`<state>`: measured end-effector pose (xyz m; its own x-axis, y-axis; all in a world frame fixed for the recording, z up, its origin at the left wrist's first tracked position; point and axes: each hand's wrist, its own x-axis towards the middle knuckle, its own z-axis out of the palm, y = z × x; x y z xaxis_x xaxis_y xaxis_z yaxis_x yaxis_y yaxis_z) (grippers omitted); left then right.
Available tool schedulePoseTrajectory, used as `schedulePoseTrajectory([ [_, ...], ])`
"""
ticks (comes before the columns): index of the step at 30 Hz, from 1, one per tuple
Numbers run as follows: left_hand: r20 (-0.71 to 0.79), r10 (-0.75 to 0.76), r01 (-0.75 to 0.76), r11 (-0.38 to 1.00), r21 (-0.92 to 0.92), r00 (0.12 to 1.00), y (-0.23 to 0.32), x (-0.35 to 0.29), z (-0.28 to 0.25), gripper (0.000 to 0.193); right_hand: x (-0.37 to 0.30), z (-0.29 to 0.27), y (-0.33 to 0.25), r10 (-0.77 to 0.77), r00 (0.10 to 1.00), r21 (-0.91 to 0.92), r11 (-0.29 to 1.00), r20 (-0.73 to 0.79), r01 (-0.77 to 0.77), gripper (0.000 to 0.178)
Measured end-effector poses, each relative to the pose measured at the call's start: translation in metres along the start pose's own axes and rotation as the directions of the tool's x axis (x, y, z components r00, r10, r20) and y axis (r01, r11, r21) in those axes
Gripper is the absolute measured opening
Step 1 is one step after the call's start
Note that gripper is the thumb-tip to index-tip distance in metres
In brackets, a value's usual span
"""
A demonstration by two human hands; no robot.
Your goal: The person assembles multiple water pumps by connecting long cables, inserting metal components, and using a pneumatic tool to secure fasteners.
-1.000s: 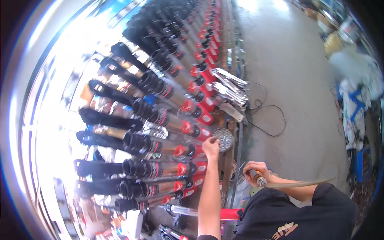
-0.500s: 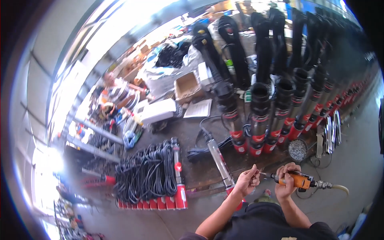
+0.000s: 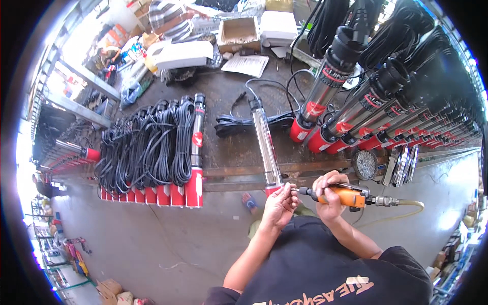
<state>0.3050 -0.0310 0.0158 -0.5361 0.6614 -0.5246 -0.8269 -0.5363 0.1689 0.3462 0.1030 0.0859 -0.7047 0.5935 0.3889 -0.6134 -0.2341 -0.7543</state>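
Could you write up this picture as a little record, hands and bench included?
Left hand: fingertips at the screwdriver's tip; too small to tell whether they hold anything
Right hand: grips an orange air screwdriver with a hose
Nearest pump: steel body, on the bench
To its left: red-ended pumps, black coiled cables
To its right: bowl of small metal parts

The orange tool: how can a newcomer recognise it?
From the dark workbench, come past its near edge to the right hand. It holds the tool, with a pale hose behind. Its orange body differs from the nearby red-and-silver tubes.
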Motion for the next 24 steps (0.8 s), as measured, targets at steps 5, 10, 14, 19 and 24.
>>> schedulePoseTrajectory([
  [5,-0.144,-0.093,0.089,0.995,-0.035,0.985,0.011,0.021,-0.032,0.028,-0.019,-0.003,0.037,0.086,0.979,-0.133,0.989,0.184,-0.062,0.018],
  [10,-0.261,-0.05,0.059,0.998,0.028,0.964,0.03,0.062,-0.058,0.031,-0.011,-0.011,0.085,0.158,0.941,-0.383,0.923,0.299,-0.033,0.016],
  [14,-0.254,-0.127,0.111,0.991,-0.076,0.959,0.046,0.079,-0.067,0.014,-0.001,-0.021,0.121,0.187,0.943,-0.442,0.896,0.273,-0.05,0.016],
  [19,-0.245,0.154,0.043,0.761,0.648,0.957,0.06,0.071,-0.073,0.013,0.005,-0.024,0.14,0.293,0.945,-0.38,0.898,0.146,-0.22,0.021],
  [24,-0.451,0.409,-0.128,0.836,0.534,0.793,0.058,0.068,-0.103,0.016,0.013,-0.025,0.148,0.371,0.928,-0.299,0.889,0.024,-0.348,0.02],
])
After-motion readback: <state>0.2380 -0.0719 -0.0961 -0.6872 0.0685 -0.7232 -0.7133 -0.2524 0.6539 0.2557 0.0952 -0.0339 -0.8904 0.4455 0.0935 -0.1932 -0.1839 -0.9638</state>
